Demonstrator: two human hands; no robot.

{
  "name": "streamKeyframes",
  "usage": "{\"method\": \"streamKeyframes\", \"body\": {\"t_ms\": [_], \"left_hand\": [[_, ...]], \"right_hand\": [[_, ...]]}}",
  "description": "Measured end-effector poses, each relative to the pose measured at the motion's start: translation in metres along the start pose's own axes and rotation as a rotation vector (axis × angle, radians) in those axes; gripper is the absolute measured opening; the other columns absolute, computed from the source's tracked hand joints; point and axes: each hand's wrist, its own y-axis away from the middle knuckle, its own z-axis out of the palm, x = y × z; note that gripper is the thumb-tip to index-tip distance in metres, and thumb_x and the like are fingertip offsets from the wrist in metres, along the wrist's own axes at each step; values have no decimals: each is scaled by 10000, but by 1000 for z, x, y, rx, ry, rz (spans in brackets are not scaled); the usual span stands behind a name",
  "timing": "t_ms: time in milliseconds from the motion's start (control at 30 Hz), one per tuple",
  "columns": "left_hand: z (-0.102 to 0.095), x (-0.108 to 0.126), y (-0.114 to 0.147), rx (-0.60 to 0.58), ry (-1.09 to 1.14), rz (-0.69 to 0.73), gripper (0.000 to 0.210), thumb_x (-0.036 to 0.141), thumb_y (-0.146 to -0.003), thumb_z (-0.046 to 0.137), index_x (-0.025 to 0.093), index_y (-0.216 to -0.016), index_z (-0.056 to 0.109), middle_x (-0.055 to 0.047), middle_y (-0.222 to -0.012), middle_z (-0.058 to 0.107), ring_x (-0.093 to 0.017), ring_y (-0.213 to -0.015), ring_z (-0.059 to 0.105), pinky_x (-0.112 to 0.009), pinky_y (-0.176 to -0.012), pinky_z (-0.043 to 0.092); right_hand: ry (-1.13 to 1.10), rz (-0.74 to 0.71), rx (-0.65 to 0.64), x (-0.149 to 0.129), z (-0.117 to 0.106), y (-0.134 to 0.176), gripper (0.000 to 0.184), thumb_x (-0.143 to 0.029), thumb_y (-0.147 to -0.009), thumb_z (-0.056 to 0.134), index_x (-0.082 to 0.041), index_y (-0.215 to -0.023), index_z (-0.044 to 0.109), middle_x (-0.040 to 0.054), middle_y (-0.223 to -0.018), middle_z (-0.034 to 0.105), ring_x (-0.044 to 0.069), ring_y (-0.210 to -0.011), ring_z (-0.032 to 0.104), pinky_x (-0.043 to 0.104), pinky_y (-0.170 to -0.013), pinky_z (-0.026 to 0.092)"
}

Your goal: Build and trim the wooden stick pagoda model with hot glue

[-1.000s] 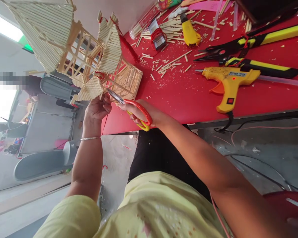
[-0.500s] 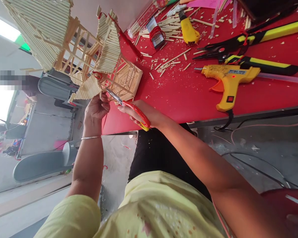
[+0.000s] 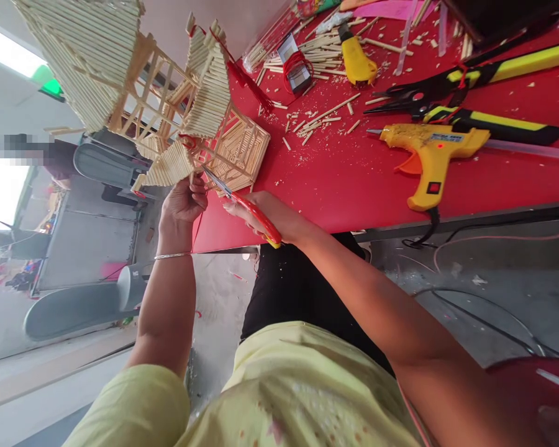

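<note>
A model pavilion made of thin wooden sticks point(image 3: 207, 112), with layered roofs and red cord at its corners, stands at the table's left end. My left hand point(image 3: 184, 200) is closed at the edge of its lowest roof, fingertips pinched together; what lies between them is too small to make out. Scissors with red and yellow handles point(image 3: 258, 217) are gripped in my right hand point(image 3: 272, 214). Their metal blades point up and left, with the tips close to my left fingertips beneath the roof edge. A red tassel point(image 3: 256, 90) hangs from an upper roof corner.
On the red table point(image 3: 326, 186) lie a yellow glue gun point(image 3: 435, 152), black-and-yellow pliers point(image 3: 489, 121), a yellow utility knife point(image 3: 356, 59), a small box wound with red cord point(image 3: 294, 65) and loose sticks point(image 3: 328, 115). Grey chairs point(image 3: 81, 310) stand at left.
The scissors' handles look closer together than before, and the yellow one shows less. My left hand keeps its place at the roof edge. The whole view has shifted slightly.
</note>
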Motion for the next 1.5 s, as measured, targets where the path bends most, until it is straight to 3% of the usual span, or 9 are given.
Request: {"method": "streamKeyframes", "body": {"t_ms": [167,433,700,800,933,1067,1267,1400,1500], "left_hand": [[-2,1,-2,12,0,-7,285,173,-1089,482,161,-860,651,70,-528,592,2,-346,519,-49,-356,351],[3,2,0,37,4,-26,395,169,-1109,376,149,-803,625,56,-517,578,-8,-321,505,-70,-330,355],[-1,5,-2,20,-62,-37,228,169,-1048,560,155,-848,670,70,-535,593,1,-333,511,-57,-349,363],[0,4,0,31,-54,-20,276,160,-1068,508,153,-837,658,68,-538,596,1,-340,515,-62,-359,380],[4,3,4,35,-74,-30,266,176,-1061,526,165,-826,651,71,-527,583,-12,-345,516,-78,-364,397],[7,3,7,36,-74,-32,226,175,-1051,534,170,-866,662,68,-526,586,-27,-356,526,-94,-361,406],[3,2,7,-2,-20,-24,219,154,-1059,483,163,-930,660,44,-572,620,-47,-391,569,-110,-370,435],[0,1,5,-25,4,-12,256,139,-1065,437,148,-936,658,24,-590,627,-59,-410,591,-120,-372,454],[1,0,7,-28,20,-9,232,136,-1059,454,145,-954,661,22,-601,626,-65,-424,602,-120,-375,453]], "right_hand": [[-20,-110,0,10,-1,2,570,-690,-901,674,-241,-721,372,-75,-569,346,81,-486,332,234,-456,279],[42,-130,41,19,3,-4,532,-611,-959,650,-243,-677,390,-64,-565,363,88,-500,340,231,-466,282],[254,-206,90,16,3,-3,555,-639,-993,557,-239,-664,356,-56,-595,349,99,-562,349,241,-536,251],[460,-214,182,10,3,3,525,-641,-983,576,-230,-682,445,-22,-638,474,129,-634,453,253,-592,296],[741,-178,310,-3,5,10,376,-579,-950,660,-226,-827,618,84,-790,682,252,-857,650,295,-700,391],[815,-214,368,-17,1,10,311,-499,-890,762,-213,-851,648,123,-829,702,311,-989,664,324,-769,419],[923,-218,335,-51,-20,1,339,-482,-802,877,-194,-772,700,50,-690,623,250,-883,646,290,-681,366],[819,-201,263,-73,-33,-17,307,-455,-870,826,-177,-758,760,5,-631,623,152,-760,646,221,-594,334],[907,-163,214,-88,-34,-25,308,-293,-928,765,-141,-661,743,-49,-547,579,60,-603,562,185,-557,237]]}}
